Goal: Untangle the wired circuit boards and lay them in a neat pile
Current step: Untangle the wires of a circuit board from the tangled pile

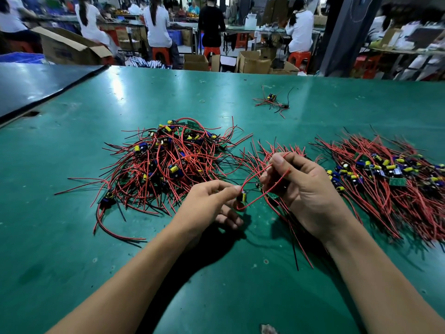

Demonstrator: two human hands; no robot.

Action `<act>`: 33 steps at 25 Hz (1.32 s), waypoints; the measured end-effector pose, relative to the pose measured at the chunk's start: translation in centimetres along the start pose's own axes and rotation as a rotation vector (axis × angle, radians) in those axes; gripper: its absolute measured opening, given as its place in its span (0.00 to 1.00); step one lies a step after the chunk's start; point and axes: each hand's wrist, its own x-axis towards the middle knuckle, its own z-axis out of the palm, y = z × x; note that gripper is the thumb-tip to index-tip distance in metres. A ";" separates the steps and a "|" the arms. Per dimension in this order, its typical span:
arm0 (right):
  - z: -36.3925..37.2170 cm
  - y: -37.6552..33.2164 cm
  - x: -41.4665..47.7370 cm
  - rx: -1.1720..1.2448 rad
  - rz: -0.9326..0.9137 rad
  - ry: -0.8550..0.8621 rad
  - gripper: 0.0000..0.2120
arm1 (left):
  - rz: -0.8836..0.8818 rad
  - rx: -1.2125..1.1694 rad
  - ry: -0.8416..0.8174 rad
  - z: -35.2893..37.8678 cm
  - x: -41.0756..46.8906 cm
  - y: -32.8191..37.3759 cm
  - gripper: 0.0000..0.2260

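A tangled heap of wired circuit boards point(168, 162) with red and black leads lies on the green table, left of centre. A combed-out pile of boards point(390, 184) lies at the right, wires running the same way. Between them, my left hand point(212, 206) pinches a small board with a yellow capacitor point(243, 196) by thumb and forefinger. My right hand point(305, 191) grips a bundle of boards and red wires point(272, 179), thumb up against the leads. A red wire loops from one hand to the other.
A small separate clump of boards point(272, 101) lies further back on the green table point(84, 249). A darker table point(36, 83) abuts at the left. Beyond the far edge are cardboard boxes point(255, 62), red stools and seated people at benches.
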 end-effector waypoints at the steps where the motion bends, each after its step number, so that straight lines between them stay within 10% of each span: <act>1: -0.1 -0.1 -0.1 0.002 0.024 -0.058 0.08 | -0.022 -0.061 -0.022 0.0 0.0 0.2 0.05; 5: -0.4 -0.2 -0.2 -0.083 0.158 -0.142 0.25 | -0.053 -0.261 -0.054 -0.2 0.1 0.9 0.12; 19: -0.9 2.0 -0.1 -0.478 0.076 -0.105 0.13 | -0.230 -0.145 -0.279 0.3 0.8 0.6 0.10; 33: -0.8 2.0 -0.1 -0.300 0.129 -0.109 0.17 | -0.096 -0.104 -0.329 0.4 -0.6 0.0 0.03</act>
